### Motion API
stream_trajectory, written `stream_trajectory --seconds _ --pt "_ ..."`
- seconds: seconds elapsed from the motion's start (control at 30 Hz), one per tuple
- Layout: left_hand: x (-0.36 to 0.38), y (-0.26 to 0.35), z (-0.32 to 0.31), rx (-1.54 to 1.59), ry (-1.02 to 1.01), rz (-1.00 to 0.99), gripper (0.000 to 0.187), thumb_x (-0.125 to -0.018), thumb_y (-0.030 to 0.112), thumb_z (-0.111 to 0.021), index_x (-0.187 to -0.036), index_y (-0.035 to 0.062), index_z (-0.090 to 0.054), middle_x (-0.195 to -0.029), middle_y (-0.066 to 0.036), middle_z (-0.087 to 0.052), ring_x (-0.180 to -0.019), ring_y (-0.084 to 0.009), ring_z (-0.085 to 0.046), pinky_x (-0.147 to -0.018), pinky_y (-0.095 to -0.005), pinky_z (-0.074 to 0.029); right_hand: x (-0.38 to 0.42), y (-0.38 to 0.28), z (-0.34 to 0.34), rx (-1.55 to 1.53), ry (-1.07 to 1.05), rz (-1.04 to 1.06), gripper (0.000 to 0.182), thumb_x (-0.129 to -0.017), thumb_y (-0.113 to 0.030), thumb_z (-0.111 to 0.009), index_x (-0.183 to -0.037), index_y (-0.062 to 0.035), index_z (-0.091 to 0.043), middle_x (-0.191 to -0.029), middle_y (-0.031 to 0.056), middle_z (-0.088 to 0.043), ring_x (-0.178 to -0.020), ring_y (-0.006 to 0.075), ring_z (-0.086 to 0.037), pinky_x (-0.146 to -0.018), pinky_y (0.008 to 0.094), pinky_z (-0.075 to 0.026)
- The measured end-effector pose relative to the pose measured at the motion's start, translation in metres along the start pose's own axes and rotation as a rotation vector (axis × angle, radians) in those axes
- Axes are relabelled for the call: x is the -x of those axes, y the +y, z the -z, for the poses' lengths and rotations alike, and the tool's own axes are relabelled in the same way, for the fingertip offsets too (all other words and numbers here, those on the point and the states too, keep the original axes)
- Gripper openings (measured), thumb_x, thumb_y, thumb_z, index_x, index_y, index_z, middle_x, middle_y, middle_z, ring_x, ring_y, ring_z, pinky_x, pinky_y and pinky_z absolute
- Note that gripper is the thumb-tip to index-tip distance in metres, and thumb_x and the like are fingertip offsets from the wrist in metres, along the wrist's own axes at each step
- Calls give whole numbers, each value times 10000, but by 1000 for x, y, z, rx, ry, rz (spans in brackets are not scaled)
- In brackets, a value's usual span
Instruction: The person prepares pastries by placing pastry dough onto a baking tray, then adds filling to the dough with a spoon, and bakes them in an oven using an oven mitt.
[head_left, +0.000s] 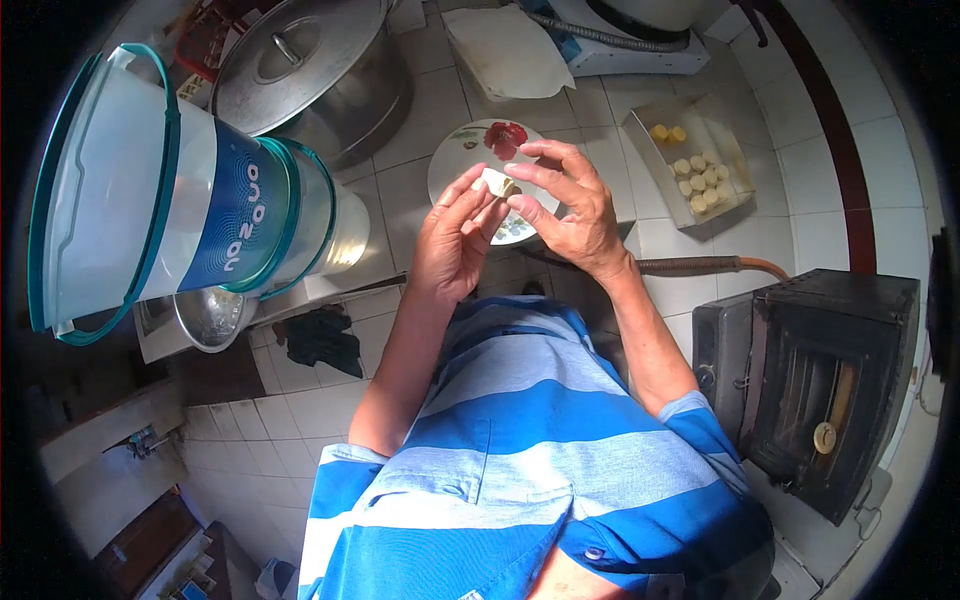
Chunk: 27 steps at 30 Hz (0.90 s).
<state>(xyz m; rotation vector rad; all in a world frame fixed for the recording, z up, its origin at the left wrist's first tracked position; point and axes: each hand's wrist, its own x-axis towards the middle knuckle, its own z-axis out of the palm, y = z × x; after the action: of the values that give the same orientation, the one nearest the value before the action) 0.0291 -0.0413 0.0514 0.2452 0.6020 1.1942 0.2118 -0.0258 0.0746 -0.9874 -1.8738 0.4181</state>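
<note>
A small pale piece [497, 183], perhaps dough, is pinched between the thumb and fingers of my left hand [455, 235]. My right hand [580, 215] is just to its right, with fingers spread and curved around the piece; its thumb is close to the piece's lower right side. Both hands are over a white plate [445, 165] with a red flower on it, which they partly cover. A rectangular tray [738, 200] at the right holds several small round pale pieces [697, 184] and a few yellow ones [668, 133] at its upper left.
Large clear buckets with teal rims [190, 190] stand at the left, beside a big lidded metal pot [300, 70]. A metal bowl [212, 315] is below them. A pale sheet [508, 50] lies at the back. At the right are a hose [690, 266] and a dark oven [830, 380].
</note>
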Motion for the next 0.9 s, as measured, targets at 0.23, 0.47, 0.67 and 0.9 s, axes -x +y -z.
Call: stream_trajectory --seconds 0.23,0.47,0.67,0.9 --pt "-2 1 0 29 23 39 333 -1026 114 -601 -1319 -36 -551 -1186 -121 -655 -1074 -181 -684 -954 -270 -608 -1 5 7 374 -47 331 329 -775 -112 -823 -1100 -106 -773 -1274 100 -639 -1060 277 -643 -859 364 -548" --pt "-4 2 -1 3 -6 51 290 -1030 127 -601 -1271 -34 -589 -1158 -111 -669 -1070 -166 -682 -956 -262 -604 -1 1 0 102 9 87 284 -812 -112 -807 -1092 -83 -767 -1282 103 -634 -1087 288 -644 -922 382 -539" --pt "-6 -1 -5 -12 -54 45 276 -1019 104 -612 -1257 -35 -606 -1172 -114 -668 -1065 -172 -682 -966 -282 -597 -7 6 -2 4 1 -22 214 -841 -135 -797 -1045 -77 -762 -1209 106 -649 -1125 296 -642 -945 379 -531" --pt "-12 -12 -9 -222 -6 -72 266 -1006 108 -637 -1217 -54 -633 -1140 -112 -686 -1067 -183 -680 -943 -324 -596 -2 8 -5 -18 26 -99 179 -853 -142 -794 -1018 -81 -767 -1143 97 -673 -1135 296 -646 -942 374 -530"
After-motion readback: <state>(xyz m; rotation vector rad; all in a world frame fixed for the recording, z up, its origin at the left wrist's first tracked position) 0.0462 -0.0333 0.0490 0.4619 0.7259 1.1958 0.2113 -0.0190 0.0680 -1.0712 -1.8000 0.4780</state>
